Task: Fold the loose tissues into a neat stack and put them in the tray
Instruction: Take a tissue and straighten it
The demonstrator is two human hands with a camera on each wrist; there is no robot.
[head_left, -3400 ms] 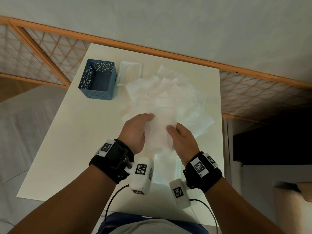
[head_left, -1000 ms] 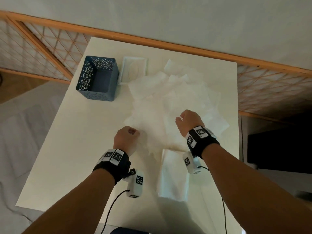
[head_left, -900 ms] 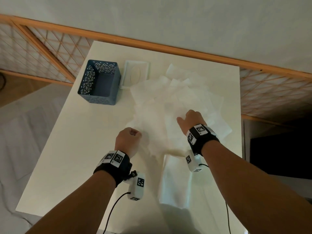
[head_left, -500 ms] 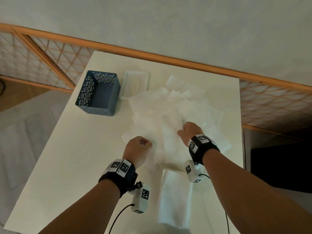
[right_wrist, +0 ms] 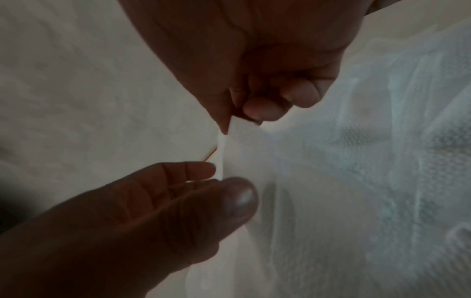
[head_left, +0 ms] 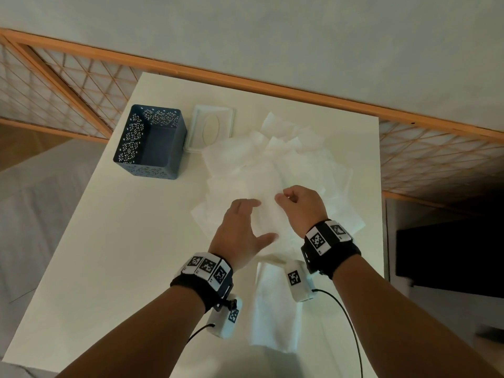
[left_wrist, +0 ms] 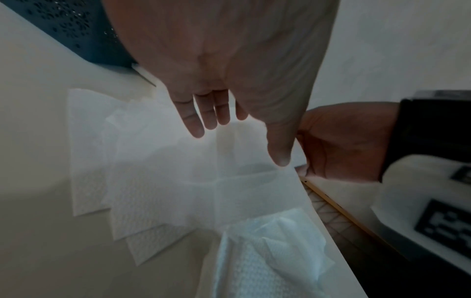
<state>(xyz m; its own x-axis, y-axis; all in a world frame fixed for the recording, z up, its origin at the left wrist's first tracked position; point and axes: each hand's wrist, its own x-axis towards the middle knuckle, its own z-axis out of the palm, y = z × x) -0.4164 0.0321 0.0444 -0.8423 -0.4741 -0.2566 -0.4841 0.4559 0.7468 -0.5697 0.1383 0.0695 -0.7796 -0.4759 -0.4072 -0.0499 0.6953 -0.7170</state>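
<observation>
White surface (head_left: 141,241) carries the loose tissues (head_left: 300,170), fanned beyond the folded stack (head_left: 275,317). One tissue corner (right_wrist: 238,129) is pinched by right hand (head_left: 300,207) fingers (right_wrist: 300,94); left hand (head_left: 240,233), fingers spread, lies just beside it, nearer the tray (head_left: 152,143).

Black wristbands (head_left: 331,251) carry checkered tags, white camera pods, cables.

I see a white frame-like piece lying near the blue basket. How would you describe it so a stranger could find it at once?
Start at the white table and go to its far left corner, where the perforated blue basket stands. Right beside the basket lies a flat white rectangular lid, its near edge under the loose tissues. Unlike the soft, crumpled tissues, it is rigid, with a raised rim and an oval opening in its middle.
</observation>
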